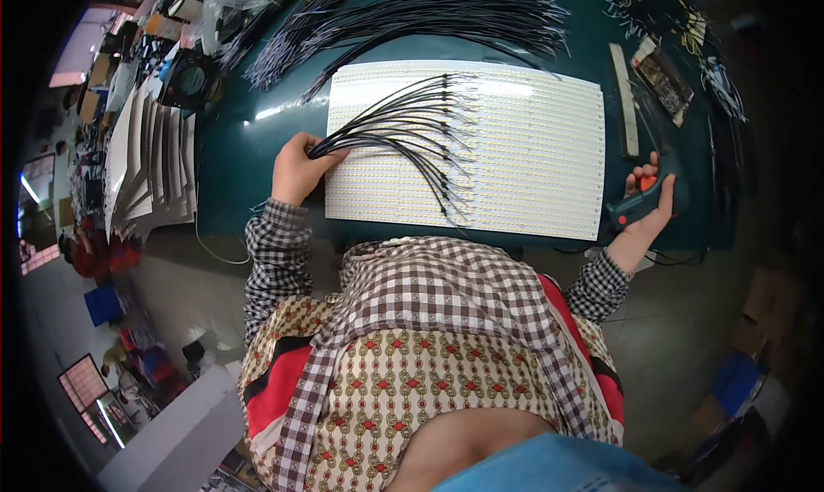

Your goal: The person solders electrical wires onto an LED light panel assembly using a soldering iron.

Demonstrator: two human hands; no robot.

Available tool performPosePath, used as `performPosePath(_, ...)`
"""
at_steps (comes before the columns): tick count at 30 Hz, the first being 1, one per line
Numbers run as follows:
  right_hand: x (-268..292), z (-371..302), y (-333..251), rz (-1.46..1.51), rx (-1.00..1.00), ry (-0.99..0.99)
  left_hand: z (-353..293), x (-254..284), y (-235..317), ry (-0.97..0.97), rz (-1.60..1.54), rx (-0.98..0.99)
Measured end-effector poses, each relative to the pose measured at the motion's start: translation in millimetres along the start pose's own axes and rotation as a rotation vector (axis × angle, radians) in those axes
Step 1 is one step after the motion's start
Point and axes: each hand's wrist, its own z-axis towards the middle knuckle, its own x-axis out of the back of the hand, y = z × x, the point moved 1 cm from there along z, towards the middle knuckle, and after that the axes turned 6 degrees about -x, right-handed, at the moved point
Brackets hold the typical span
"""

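Note:
My left hand (300, 167) is closed round one end of a bundle of black wires (378, 131). From my fingers the wires fan out rightward, and their thin split ends lie over a white panel of LED strips (532, 157), marked with rows of small yellowish dots. Beyond the panel's right edge, my right hand (650, 209) grips a dark green soldering gun (635, 207) with an orange-red trigger. Its thin front part points away from me, toward the far right of the table, and is hard to make out.
More black wire bundles (429, 15) lie along the table's (257, 161) far side. At far right are a pale bar (625, 101), a dark-framed tray (665, 80) and loose thin wires (725, 88). Stacked white sheets (150, 166) and a black round device (189, 80) are at left.

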Motion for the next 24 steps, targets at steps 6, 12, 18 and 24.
performPosePath(6,-24.1,-13.0,3.6,-0.042,0.025,0.116,9.0,14.0,-15.8,-0.069,0.026,-0.029)
performPosePath(12,-28.1,-10.2,9.3,-0.021,-0.001,0.096,21.3,16.4,-30.5,-0.164,-0.183,0.018)
performPosePath(18,-24.4,-3.3,15.2,-0.001,0.000,0.082,25.0,47.4,-24.9,-0.157,-0.389,0.134)
performPosePath(24,-27.5,-3.4,20.8,0.018,0.019,0.109,59.2,103.8,-19.1,-0.264,-0.568,-0.004)
